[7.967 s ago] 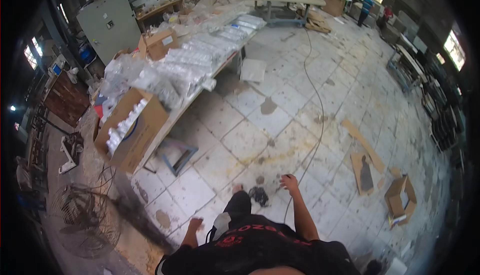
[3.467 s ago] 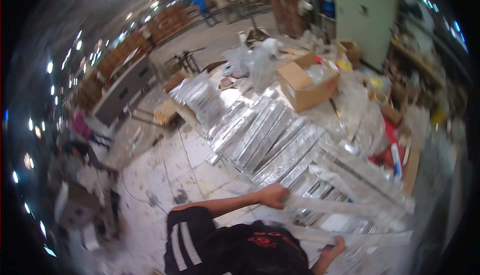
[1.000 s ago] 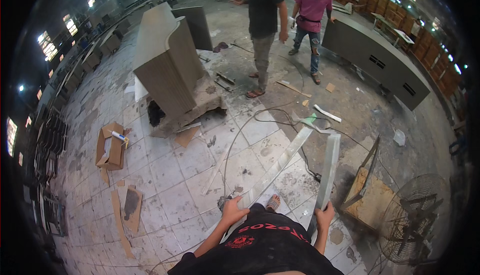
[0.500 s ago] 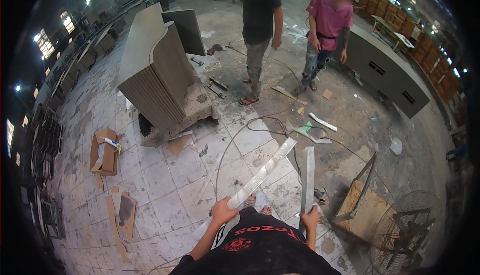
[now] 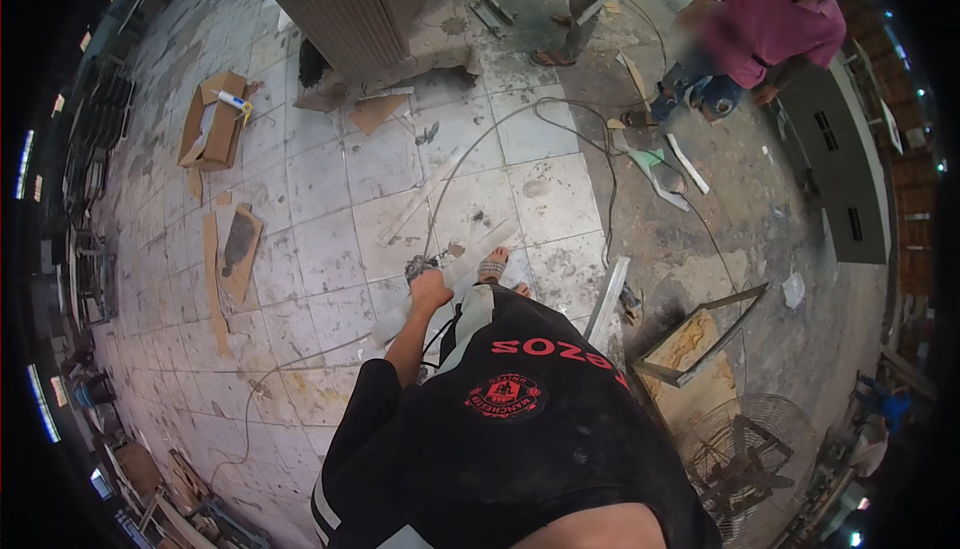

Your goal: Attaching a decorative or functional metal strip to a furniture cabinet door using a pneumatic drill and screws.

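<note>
My left hand point(image 5: 430, 291) is closed around a small dark grey corded tool point(image 5: 421, 267) low over the tiles; its exact kind cannot be made out. A cord point(image 5: 436, 211) runs away from beside it. Close by that hand, a long pale strip point(image 5: 487, 253) slants across the floor near my feet. A second pale strip point(image 5: 607, 299) sticks out past the right side of my black shirt, its lower end hidden. My right hand is out of sight behind my body.
A ribbed grey cabinet point(image 5: 345, 19) stands ahead on a cloth. Left are an open cardboard box point(image 5: 213, 149) with a sealant tube point(image 5: 233, 101) and cardboard scraps point(image 5: 240, 249). Right are a wooden board point(image 5: 700, 369), a wire fan guard point(image 5: 750, 459) and a person in pink point(image 5: 775, 19).
My view has tipped downward as I bend. My left hand has let go of its pale strip and gripped the corded tool. My right hand has passed out of view.
</note>
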Motion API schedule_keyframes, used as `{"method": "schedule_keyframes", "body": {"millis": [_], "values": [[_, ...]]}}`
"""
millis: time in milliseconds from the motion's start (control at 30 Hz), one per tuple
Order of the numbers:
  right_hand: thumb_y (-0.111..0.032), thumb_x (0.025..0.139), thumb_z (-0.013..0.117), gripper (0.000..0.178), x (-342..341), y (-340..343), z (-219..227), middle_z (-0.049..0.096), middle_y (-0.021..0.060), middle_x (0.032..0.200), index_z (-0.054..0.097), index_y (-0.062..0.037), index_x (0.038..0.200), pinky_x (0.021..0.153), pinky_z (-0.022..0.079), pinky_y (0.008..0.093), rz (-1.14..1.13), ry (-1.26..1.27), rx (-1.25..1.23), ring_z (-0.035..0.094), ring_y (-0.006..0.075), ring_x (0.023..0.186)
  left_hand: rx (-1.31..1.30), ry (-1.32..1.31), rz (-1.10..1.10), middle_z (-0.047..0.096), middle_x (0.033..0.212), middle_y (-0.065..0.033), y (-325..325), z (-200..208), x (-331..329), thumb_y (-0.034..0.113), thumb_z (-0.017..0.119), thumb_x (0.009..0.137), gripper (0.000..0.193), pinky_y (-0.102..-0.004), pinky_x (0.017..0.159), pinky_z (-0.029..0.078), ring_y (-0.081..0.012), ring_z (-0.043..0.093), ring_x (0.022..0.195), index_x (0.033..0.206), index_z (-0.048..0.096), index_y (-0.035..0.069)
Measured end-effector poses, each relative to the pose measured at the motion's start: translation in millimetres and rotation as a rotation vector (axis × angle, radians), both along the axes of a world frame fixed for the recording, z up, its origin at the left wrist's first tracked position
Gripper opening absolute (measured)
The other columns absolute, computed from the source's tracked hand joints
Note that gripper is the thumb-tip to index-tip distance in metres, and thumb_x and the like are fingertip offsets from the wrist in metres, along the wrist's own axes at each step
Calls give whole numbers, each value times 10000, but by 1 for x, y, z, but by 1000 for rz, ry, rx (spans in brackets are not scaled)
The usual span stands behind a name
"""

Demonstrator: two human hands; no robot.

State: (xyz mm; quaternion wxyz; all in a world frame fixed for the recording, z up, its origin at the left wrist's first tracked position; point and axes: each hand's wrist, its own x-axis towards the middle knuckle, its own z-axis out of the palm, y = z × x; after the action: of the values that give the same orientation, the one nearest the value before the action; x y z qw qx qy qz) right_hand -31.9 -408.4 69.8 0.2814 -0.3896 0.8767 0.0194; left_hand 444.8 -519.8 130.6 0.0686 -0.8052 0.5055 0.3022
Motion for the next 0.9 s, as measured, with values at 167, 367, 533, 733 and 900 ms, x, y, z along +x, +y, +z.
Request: {"method": "schedule_keyframes", "body": {"millis": [167,367,533,733,900], "values": [[-244,576,729,456,-33,16,33,680,260,857,593,43,903,797,514,465,50,18,22,675,408,901,134,-55,1,711,891,-177,32,-14,18,251,721,640,275,-414,756,568,-332,700,883,827,716,51],[-244,577,727,454,-22,-180,44,681,258,858,597,44,903,795,515,465,-37,-26,-278,676,407,897,347,-18,121,701,1076,-147,128,-61,38,494,754,624,592,-404,871,526,-291,674,1002,1037,721,71],[-244,578,725,452,-9,-187,42,682,257,859,600,45,903,793,515,464,-115,-87,-370,677,406,893,287,-1,237,707,988,-192,122,-33,7,450,753,590,584,-426,793,553,-334,692,921,993,720,28],[-244,579,723,451,-9,-150,26,684,256,860,603,46,902,791,516,464,-147,-145,-350,678,404,888,237,-10,157,709,996,-191,72,-48,-16,409,722,607,522,-418,804,550,-339,690,931,966,732,30],[-244,580,721,449,-27,-119,19,685,255,861,606,47,902,790,517,463,-155,-162,-325,679,403,885,229,36,122,704,1028,-196,24,-42,-41,410,709,607,552,-414,840,540,-333,682,976,1005,727,29]]}}
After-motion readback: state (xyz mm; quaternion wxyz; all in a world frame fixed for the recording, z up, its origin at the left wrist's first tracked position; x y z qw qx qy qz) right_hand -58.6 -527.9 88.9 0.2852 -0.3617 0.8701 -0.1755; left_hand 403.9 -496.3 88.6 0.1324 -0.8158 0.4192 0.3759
